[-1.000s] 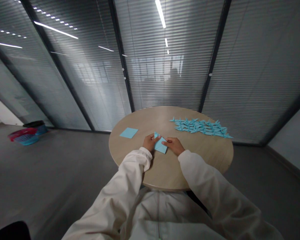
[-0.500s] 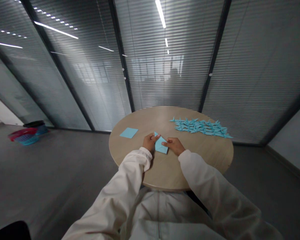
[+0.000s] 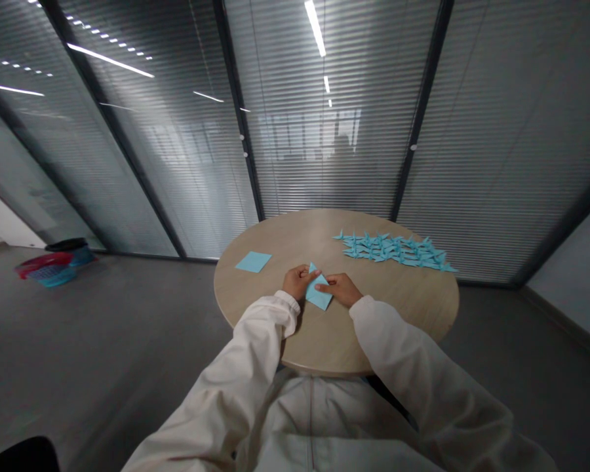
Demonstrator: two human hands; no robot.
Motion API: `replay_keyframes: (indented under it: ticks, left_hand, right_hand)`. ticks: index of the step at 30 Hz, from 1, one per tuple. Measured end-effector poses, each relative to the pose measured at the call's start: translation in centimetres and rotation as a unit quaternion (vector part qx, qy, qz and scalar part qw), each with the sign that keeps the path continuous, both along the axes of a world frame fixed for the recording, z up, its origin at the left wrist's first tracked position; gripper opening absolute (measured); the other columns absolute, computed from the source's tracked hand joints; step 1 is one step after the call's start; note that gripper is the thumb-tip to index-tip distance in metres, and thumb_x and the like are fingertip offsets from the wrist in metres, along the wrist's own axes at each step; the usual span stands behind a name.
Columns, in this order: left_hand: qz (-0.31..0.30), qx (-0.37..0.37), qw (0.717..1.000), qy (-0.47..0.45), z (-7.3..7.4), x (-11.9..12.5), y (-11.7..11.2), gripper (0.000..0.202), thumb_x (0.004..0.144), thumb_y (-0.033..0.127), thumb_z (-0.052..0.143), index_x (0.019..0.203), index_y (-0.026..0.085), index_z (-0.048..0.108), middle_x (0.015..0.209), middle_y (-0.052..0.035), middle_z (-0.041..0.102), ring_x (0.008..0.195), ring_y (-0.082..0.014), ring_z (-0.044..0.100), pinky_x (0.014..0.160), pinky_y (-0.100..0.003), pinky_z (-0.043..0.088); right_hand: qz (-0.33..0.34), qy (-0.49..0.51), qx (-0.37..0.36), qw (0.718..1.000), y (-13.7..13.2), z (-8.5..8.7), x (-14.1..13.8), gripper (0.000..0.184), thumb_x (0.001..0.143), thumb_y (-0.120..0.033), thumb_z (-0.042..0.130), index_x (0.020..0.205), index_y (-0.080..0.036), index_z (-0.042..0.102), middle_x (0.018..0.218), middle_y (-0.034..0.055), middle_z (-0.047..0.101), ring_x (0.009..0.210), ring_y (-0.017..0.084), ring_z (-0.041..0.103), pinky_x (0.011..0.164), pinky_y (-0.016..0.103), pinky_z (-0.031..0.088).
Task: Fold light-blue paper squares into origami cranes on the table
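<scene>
Blue folded paper point(image 3: 318, 295) between left hand point(image 3: 299, 282), right hand point(image 3: 338, 289) (both grips closed on it)

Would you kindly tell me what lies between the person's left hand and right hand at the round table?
In the head view, a folded light-blue origami paper lies between the left hand and the right hand, and both hands touch it.

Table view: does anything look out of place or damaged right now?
Nothing stands out. The folded blue paper lies between the left hand and right hand on the round table; the spare square sheet lies flat, and the paper cranes sit in a loose, overlapping cluster.
</scene>
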State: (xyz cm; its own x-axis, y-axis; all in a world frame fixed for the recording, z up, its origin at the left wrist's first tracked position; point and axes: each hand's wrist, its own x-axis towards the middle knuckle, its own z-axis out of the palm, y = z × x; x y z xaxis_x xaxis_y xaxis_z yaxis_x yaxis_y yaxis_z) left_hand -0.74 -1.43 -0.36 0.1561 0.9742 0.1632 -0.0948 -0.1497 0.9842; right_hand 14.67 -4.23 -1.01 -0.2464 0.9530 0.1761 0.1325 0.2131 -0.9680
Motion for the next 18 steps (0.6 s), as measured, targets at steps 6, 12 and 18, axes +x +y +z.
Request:
replay_keyframes:
  ticks: [6, 12, 18]
  left_hand:
    - [-0.061, -0.026, 0.994, -0.089, 1.00, 0.13, -0.48, 0.055, 0.050, 0.039, 0.081, 0.095, 0.011, 0.066, 0.070, -0.0077, 0.069, 0.065, -0.0197, 0.065, 0.065, -0.032, 0.049]
    - [-0.061, -0.015, 0.994, -0.092, 0.65, -0.06, -0.18, 0.041, 0.055, 0.041, 0.079, 0.078, 0.009, 0.069, 0.077, -0.0106, 0.070, 0.069, -0.0207, 0.066, 0.067, -0.032, 0.051]
    - [-0.034, -0.025, 0.994, -0.101, 0.35, 0.25, -0.19, 0.037, 0.054, 0.041, 0.078, 0.071, 0.010, 0.068, 0.071, -0.0080, 0.070, 0.065, -0.0209, 0.066, 0.065, -0.033, 0.052]
  right_hand:
    - [0.020, 0.013, -0.019, 1.000, 0.13, -0.05, 0.23, 0.042, 0.053, -0.049, 0.074, 0.068, -0.010, 0.068, 0.060, 0.0001, 0.061, 0.057, 0.014, 0.053, 0.058, 0.026, 0.040]
    - [0.028, -0.006, -0.024, 0.999, -0.06, 0.18, 0.15, 0.043, 0.052, -0.049, 0.075, 0.065, -0.009, 0.067, 0.056, -0.0012, 0.056, 0.054, 0.012, 0.049, 0.055, 0.024, 0.037]
    - [0.028, -0.030, -0.002, 0.999, -0.14, 0.18, 0.06, 0.044, 0.055, -0.051, 0.073, 0.063, -0.009, 0.064, 0.053, -0.0027, 0.051, 0.053, 0.010, 0.044, 0.052, 0.023, 0.033]
